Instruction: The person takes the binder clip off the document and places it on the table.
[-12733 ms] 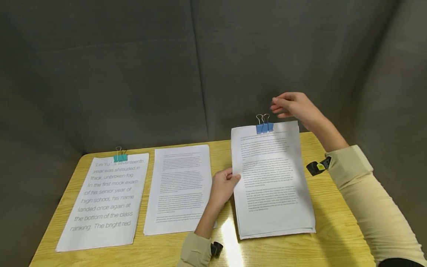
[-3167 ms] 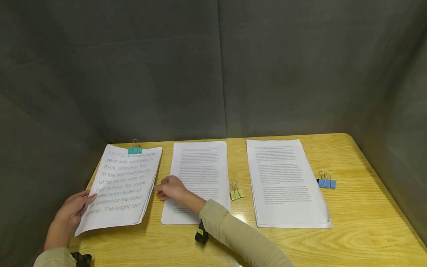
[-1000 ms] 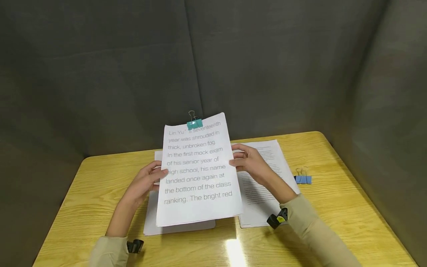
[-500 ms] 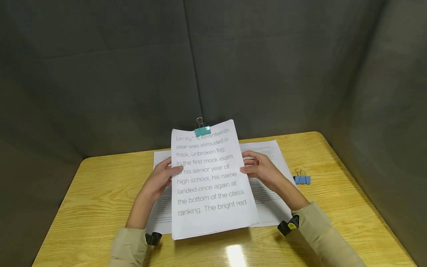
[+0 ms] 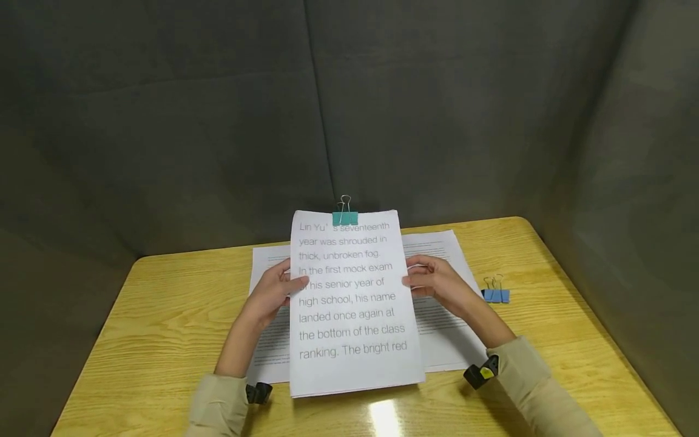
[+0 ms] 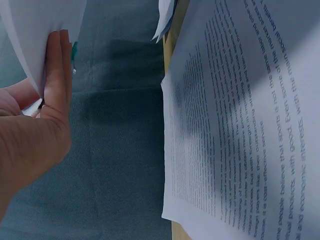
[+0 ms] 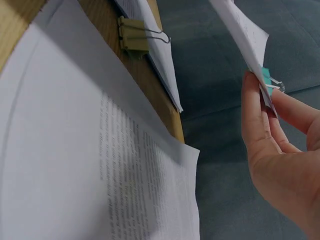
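A stack of printed paper (image 5: 352,315) is held up above the table, its large-print page facing me. A teal binder clip (image 5: 345,219) grips its top edge, wire handles upward. My left hand (image 5: 271,292) pinches the left edge, thumb on the front page and fingers behind. On the opposite edge, my right hand (image 5: 439,285) pinches the sheets between thumb and fingers. Both wrist views show the paper between thumb and fingers, with the teal clip (image 7: 267,80) beyond the right hand.
Two unclipped paper stacks lie behind the held one, the left stack (image 5: 267,355) and the right stack (image 5: 455,340), both partly covered. A blue binder clip (image 5: 496,295) lies to their right. The right wrist view shows a yellow binder clip (image 7: 134,36) between the stacks.
The clipped stack has come from the table's left side to the middle, held by both hands, and straightened lately. The blue clip, earlier on the right stack, now lies on the table.
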`<state>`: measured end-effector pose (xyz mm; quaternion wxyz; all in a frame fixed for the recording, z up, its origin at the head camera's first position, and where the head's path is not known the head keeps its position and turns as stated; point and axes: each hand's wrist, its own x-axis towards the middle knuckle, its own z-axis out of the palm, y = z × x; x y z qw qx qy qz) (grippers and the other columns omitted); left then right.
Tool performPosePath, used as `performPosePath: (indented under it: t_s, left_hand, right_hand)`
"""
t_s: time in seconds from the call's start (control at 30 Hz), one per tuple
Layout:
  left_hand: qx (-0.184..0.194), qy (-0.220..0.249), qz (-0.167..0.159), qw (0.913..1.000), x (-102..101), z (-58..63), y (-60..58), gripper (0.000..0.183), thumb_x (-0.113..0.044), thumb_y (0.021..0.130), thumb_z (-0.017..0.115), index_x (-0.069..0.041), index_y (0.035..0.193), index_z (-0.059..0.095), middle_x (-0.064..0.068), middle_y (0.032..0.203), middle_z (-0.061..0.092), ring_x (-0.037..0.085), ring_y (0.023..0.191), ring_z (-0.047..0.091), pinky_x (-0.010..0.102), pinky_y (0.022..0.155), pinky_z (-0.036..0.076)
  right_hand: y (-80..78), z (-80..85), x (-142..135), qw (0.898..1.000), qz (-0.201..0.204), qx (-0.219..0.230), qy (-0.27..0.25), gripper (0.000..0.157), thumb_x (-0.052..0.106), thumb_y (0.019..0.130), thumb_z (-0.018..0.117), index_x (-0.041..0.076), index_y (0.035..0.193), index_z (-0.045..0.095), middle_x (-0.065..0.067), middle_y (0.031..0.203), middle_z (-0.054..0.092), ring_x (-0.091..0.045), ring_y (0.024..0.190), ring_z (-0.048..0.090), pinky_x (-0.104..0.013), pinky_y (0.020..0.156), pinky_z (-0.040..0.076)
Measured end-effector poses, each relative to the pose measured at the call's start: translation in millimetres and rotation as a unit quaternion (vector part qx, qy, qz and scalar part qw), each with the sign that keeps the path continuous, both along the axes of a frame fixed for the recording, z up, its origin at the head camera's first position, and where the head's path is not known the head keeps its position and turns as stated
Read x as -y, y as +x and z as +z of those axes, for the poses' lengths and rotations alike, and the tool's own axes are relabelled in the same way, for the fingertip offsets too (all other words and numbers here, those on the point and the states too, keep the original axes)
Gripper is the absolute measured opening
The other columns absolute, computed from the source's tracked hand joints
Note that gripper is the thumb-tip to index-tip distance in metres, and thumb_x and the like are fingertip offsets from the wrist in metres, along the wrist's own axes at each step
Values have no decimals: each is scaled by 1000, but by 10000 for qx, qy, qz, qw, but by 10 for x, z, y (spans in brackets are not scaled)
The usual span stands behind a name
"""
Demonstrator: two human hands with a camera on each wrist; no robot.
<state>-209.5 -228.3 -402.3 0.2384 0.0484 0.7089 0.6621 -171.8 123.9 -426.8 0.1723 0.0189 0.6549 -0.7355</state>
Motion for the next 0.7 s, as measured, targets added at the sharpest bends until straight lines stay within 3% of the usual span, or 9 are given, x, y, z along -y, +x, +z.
performPosePath:
  t_s: [0.17,0.43,0.53,0.7]
  left_hand:
    - [31,268,-6,9996,-52,-8,40,45,3,102,57,6,146,49,13,103,77,18,82,76,28,66,60]
    - [83,305,-69,9995,-146,-5,115,46,3,102,57,5,147,50,18,107,76,22,82,77,31,66,61]
    - [79,295,-92,9995,-170,-1,139,46,2,102,57,4,147,50,19,107,76,22,82,77,31,67,61]
    - [54,273,-97,9996,-182,-9,161,46,2,101,58,5,146,50,18,104,77,21,79,77,29,64,60]
  right_hand:
    - [-173,116,-129,9990,-154,-304,294,37,6,102,62,-11,133,53,-3,101,74,-18,86,73,-38,85,61]
    - [-603,526,-287,9862,-560,-938,1242,47,20,105,61,-11,138,52,-20,128,62,-16,103,68,-34,93,57]
    - [-733,669,-302,9849,-403,-961,1379,47,22,107,59,-9,141,52,-24,135,61,-20,114,66,-35,99,54]
    - [-931,822,-228,9854,212,-809,1480,51,23,106,60,-8,145,49,-25,142,58,-31,131,59,-37,105,50]
